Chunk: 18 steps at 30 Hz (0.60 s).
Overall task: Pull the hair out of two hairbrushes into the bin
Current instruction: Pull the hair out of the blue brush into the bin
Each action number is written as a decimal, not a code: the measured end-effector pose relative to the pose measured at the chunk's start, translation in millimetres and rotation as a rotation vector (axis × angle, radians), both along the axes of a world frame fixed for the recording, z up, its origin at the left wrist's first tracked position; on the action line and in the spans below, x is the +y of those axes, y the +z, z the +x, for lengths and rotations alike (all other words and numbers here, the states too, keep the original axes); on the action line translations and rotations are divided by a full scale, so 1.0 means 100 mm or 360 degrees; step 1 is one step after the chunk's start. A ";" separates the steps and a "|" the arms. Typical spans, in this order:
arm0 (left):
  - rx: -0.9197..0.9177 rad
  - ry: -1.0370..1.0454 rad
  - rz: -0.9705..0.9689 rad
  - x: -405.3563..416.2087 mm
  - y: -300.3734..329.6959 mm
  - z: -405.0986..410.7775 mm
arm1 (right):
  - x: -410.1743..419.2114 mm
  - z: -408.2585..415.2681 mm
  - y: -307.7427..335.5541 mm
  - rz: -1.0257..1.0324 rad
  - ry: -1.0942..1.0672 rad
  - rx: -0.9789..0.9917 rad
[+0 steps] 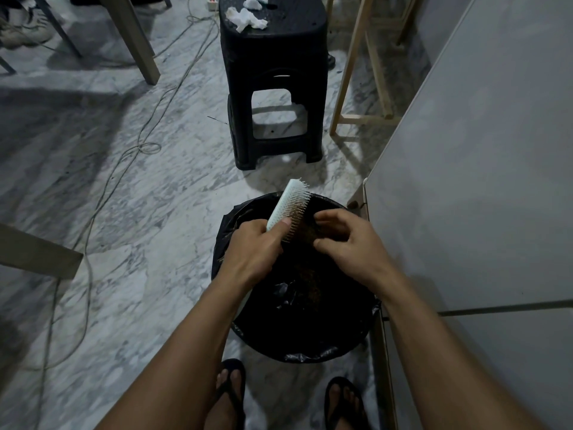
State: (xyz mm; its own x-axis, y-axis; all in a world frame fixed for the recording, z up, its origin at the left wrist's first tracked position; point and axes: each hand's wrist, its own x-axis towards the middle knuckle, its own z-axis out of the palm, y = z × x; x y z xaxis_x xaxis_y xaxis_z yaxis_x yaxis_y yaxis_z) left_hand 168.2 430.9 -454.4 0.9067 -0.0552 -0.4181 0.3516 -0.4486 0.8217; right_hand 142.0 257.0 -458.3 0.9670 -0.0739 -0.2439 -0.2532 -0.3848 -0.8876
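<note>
one hairbrush (288, 207), one bin (304, 339), one black stool (273, 72), two crumpled tissues (246, 18), two hands (254, 246)

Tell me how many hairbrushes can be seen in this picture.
1. A pale hairbrush is held over the bin by the left hand, while the right hand pulls at its hair. A second brush is not visible; it may be out of view.

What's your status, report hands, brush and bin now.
Left hand grips pale brush over the bin. Right hand pinches hair at bristles. Nothing in the way.
</note>
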 end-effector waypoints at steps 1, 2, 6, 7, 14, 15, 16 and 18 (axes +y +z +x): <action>-0.0004 -0.0027 0.0026 -0.02 0.00 -0.01 | 0.06 0.00 0.01 0.0085 -0.0057 -0.0019; -0.0012 -0.0059 0.0049 -0.04 0.00 -0.02 | 0.11 0.00 0.02 0.0101 -0.0111 -0.0053; -0.0007 -0.0123 0.0057 -0.05 -0.01 -0.04 | 0.18 -0.01 -0.01 -0.0108 -0.0154 -0.0177; -0.0009 -0.0112 0.0061 -0.04 -0.02 -0.03 | 0.16 0.00 -0.02 -0.0140 -0.0160 -0.0191; 0.0061 0.0190 -0.0045 0.10 -0.01 0.08 | -0.12 0.02 -0.03 -0.0521 -0.0453 -0.0063; 0.0074 0.0177 -0.0048 0.10 -0.01 0.07 | -0.14 0.01 -0.03 -0.0597 -0.0429 0.0012; 0.0078 0.0153 -0.0048 0.10 -0.01 0.06 | -0.14 0.00 -0.04 -0.0679 -0.0382 0.0093; 0.0084 0.0110 -0.0047 0.08 -0.01 0.05 | -0.11 -0.01 -0.03 -0.0840 -0.0272 0.0231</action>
